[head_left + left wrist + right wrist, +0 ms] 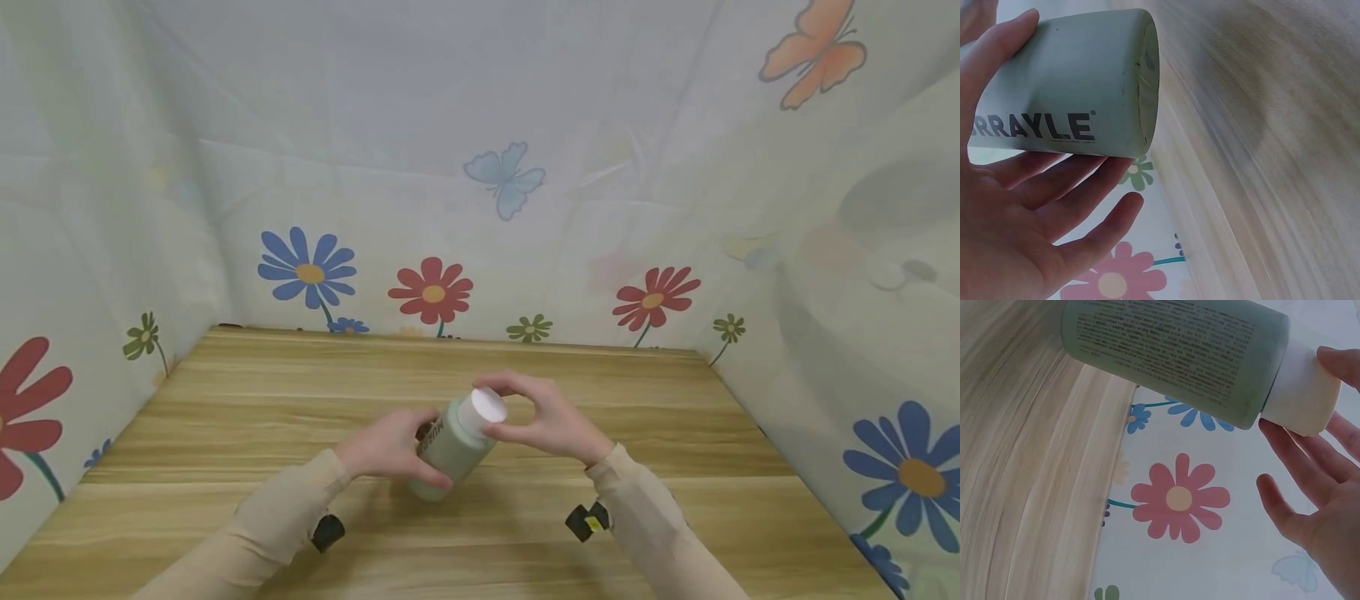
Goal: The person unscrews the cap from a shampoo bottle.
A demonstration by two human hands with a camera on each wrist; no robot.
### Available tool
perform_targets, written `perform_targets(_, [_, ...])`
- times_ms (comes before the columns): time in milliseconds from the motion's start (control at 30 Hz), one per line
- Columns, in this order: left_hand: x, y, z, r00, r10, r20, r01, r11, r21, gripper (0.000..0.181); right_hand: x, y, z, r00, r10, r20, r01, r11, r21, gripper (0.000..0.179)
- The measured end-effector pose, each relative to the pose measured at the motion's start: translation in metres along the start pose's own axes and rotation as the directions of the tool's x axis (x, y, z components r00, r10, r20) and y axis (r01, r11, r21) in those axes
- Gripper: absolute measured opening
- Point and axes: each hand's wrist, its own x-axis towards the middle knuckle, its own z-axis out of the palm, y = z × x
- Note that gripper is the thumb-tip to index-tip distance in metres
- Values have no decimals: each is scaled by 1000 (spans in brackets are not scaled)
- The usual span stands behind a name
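A pale green bottle (455,447) with dark lettering is held tilted above the wooden table, its white cap (487,406) up and to the right. My left hand (390,447) grips the bottle's body, thumb on one side and fingers on the other. In the left wrist view the bottle's base (1149,81) points away from that palm, and the little finger stands off it. My right hand (551,418) pinches the cap between thumb and fingers. Small print covers the bottle's back (1166,350) in the right wrist view, where the cap (1304,387) still sits on the neck.
The wooden table (300,375) spreads beneath both hands. Behind it and at both sides hangs a pale curtain (360,167) printed with flowers and butterflies. A dark strap piece (327,532) shows at the left wrist, another dark piece (587,522) at the right.
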Motion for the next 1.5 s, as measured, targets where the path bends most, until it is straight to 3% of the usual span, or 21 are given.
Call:
perform_targets(467, [-3, -1, -1, 1000, 12, 18, -12, 1000, 2, 64, -1, 1, -2, 994, -48, 97, 41, 996, 75, 52])
perform_targets(733, [-4, -2, -2, 1000, 12, 9, -12, 1000, -18, 67, -4, 3, -1, 998, 28, 64, -35, 994, 108, 62])
perform_targets(1100, [-4, -2, -3, 1000, 9, 7, -9, 1000, -14, 70, -2, 1, 4, 997, 79, 14, -79, 995, 65, 51])
perform_targets(1500, [-5, -2, -3, 1000, 10, 8, -10, 1000, 7, 71, -3, 1, 0, 997, -52, 57, 49, 998, 39, 50])
